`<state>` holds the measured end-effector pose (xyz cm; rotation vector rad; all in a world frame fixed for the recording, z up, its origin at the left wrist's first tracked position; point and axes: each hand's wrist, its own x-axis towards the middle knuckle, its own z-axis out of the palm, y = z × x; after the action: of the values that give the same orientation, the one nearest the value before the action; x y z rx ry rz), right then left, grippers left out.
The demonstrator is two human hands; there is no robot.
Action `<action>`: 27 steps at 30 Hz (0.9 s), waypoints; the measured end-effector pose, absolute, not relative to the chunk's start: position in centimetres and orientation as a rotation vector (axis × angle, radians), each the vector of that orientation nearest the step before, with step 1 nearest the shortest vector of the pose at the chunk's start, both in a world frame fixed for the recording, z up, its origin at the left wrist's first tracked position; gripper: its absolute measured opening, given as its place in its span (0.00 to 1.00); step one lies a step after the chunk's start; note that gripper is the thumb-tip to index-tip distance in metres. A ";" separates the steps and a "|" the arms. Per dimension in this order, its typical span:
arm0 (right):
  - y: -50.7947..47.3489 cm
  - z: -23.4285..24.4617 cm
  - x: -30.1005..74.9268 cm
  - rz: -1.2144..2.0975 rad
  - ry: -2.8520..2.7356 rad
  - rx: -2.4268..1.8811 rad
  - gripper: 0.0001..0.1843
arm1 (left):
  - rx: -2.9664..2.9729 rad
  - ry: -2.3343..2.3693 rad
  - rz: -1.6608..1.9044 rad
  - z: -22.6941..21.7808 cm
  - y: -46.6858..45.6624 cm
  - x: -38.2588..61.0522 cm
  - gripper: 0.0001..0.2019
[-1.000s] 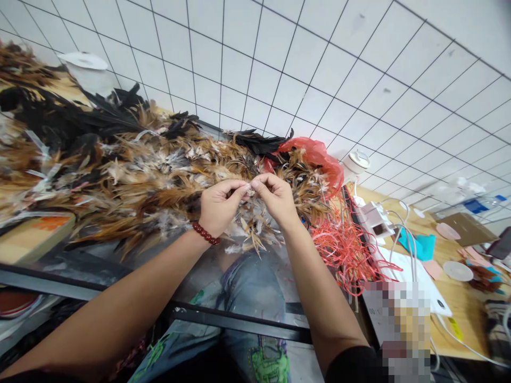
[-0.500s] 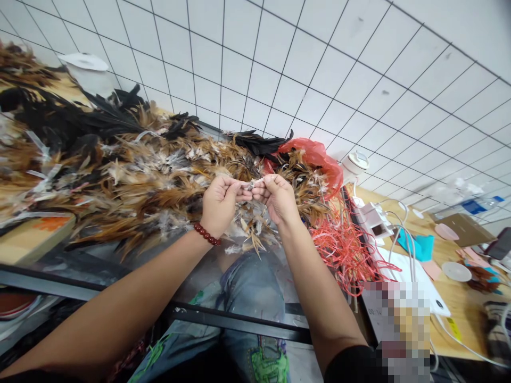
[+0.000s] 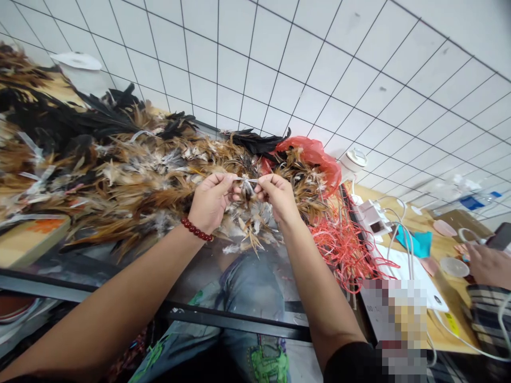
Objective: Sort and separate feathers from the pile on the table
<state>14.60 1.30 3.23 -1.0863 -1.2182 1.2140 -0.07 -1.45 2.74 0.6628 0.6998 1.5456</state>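
My left hand (image 3: 211,199), with a dark red bead bracelet (image 3: 196,230) at its wrist, pinches one end of a thin white tie (image 3: 253,181). Opposite it, my right hand (image 3: 278,197) pinches the other end. The tie is stretched between the two hands, across the pale quill ends of a small feather bundle (image 3: 247,186). Under and behind the hands lies a big pile of brown and white feathers (image 3: 159,186). Whether the tie is knotted is too small to tell.
Long black feathers (image 3: 91,114) lie at the back left, near a white roll (image 3: 80,69). A red plastic bag (image 3: 315,154) and tangled red strings (image 3: 339,244) sit on the right. Beyond are cables, a white charger (image 3: 373,218) and another person's hand (image 3: 489,263).
My hands have moved apart, my left hand going left, and the tie between them now shows stretched. Another person's hand and checked sleeve have come in at the right.
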 end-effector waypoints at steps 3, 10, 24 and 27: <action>1.2 3.5 14.9 1.161 -1.328 -1.058 0.12 | 0.603 0.639 1.474 3.0 -1.3 -0.6 0.09; 1.0 3.8 15.2 1.058 -1.525 -1.094 0.15 | 0.521 0.624 1.266 2.9 -1.4 -0.5 0.13; 0.3 4.4 15.3 0.796 -1.803 -1.200 0.10 | 1.018 0.903 1.223 1.4 -1.7 0.6 0.14; 0.4 4.3 15.3 0.797 -1.840 -1.228 0.09 | 1.160 0.921 1.194 1.2 -1.8 0.7 0.14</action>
<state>15.31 0.37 4.27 -1.2277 -1.8399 0.7969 0.71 -1.78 1.16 1.1604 0.9210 1.1942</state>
